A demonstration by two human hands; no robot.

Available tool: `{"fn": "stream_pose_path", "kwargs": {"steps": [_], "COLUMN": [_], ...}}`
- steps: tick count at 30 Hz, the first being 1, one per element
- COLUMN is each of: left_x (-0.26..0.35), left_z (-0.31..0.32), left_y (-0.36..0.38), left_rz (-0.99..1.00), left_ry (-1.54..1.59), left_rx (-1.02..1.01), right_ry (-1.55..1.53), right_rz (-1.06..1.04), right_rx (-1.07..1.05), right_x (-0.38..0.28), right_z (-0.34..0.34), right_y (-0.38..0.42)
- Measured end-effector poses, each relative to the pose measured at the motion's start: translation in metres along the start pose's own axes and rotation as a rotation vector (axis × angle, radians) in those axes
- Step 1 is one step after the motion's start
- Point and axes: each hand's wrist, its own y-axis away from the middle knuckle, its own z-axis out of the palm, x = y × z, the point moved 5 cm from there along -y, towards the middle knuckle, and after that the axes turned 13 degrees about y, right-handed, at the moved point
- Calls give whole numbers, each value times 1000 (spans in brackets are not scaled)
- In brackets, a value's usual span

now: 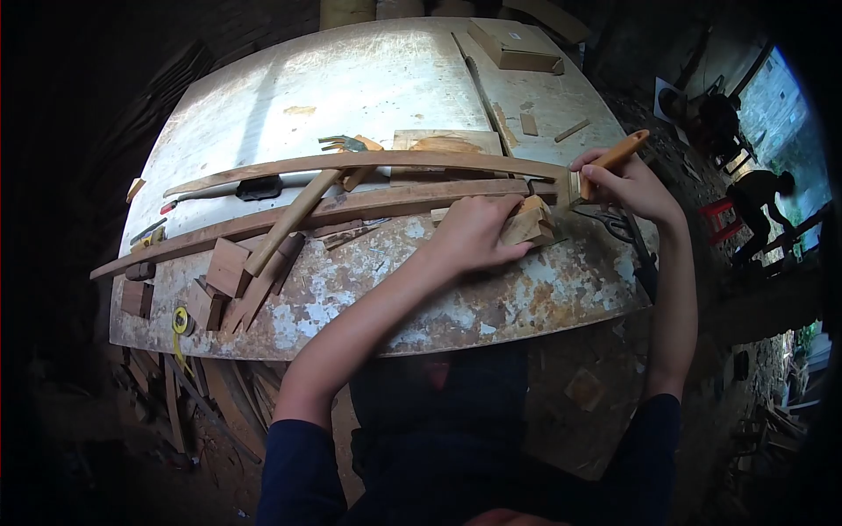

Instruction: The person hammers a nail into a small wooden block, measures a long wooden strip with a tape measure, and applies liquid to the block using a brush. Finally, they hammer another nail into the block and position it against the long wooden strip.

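My left hand (474,232) presses down on a small light wooden block (528,223) near the front right of the worn white workbench (368,298). My right hand (624,182) grips an orange-handled tool (617,156), its working end at the right tip of the long curved wooden strip (368,162). A second long strip (289,219) lies just in front of it, running left across the bench.
A hammer (303,206) leans across the strips. Wood offcuts (230,272) and a yellow tape measure (181,320) lie at the left front. A flat box (513,46) sits at the back. Scissors (618,223) rest by the right edge. Other people (759,206) are outside, far right.
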Motion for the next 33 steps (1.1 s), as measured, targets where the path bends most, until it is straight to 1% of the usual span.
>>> {"fn": "stream_pose_path", "kwargs": {"steps": [3,4,7,8,11,12,15,16,19,20,23,24,27,28,31,33], "left_x": [-2,-3,-2,-3,-5,-6,-8,-8,-11,-10,-10,-10,-8,-8,-5,-5], "left_z": [0,0,2,3,3,3,1,0,2,2,3,3,5,6,6,9], "left_y": [0,0,1,1,1,0,-4,-4,-8,-8,-7,-7,-10,-10,-11,-13], "left_rz": [3,1,17,9,16,42,81,82,0,3,-5,-9,6,10,45,11], "left_ry": [14,14,-6,-17,-33,-23,26,45,20,13,3,7,1,-5,-7,-28], "left_rx": [5,-2,-6,-9,3,21,64,75,27,22,23,24,26,28,65,46], "right_ry": [-62,137,-51,-268,139,230,-305,-227,95,-96,-250,-130,-225,-323,96,-97], "right_rz": [64,117,6,-62,87,72,-74,-27,-1,-6,9,71,-42,-67,113,0], "right_rx": [-201,-198,-52,-33,-181,-198,-61,-118,4,41,-52,-86,89,102,-22,27], "right_x": [-1,-2,1,5,10,14,8,13,18,14,15,18,16,15,12,15], "right_z": [13,19,7,6,24,23,12,17,28,20,26,29,14,12,32,22], "right_y": [5,7,7,8,3,1,9,7,8,12,13,13,13,15,16,17]}}
